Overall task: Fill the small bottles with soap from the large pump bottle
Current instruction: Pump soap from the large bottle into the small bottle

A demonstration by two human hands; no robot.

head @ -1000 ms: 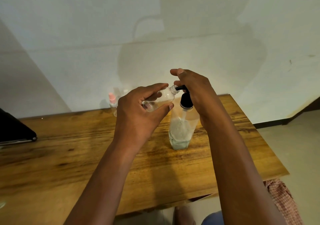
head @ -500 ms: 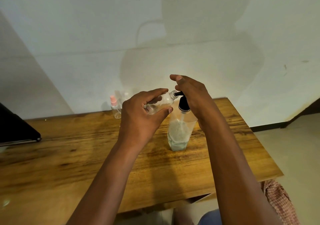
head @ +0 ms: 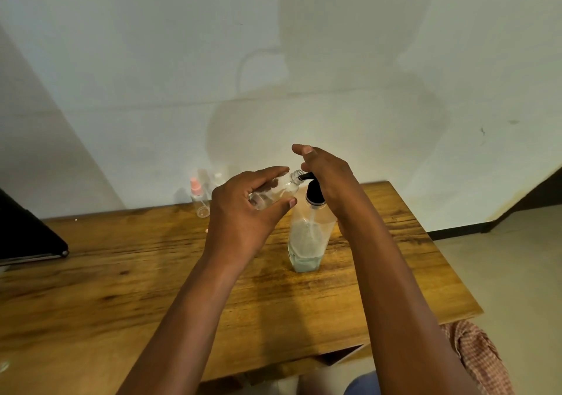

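Landmark: the large pump bottle [head: 307,236] stands upright on the wooden counter [head: 121,273], in front of me.
Left hand: my left hand [head: 243,212] grips a small clear bottle [head: 278,192], fingers [head: 267,173] and thumb curled round its body; it is tilted, open neck touching the pump's black spout.
Right hand: my right hand [head: 327,178] rests on top of the pump head, fingers fairly straight, pressing rather than gripping.
Handling: the small bottle looks light, thin-walled plastic, likely slippery if soapy; best held round its middle.
Contents: the pump bottle holds only a shallow pale-green layer at its base; the held bottle's fill I cannot tell.
Others: a pink-capped small bottle [head: 199,197] stands left of and behind the pump bottle, seemingly empty.
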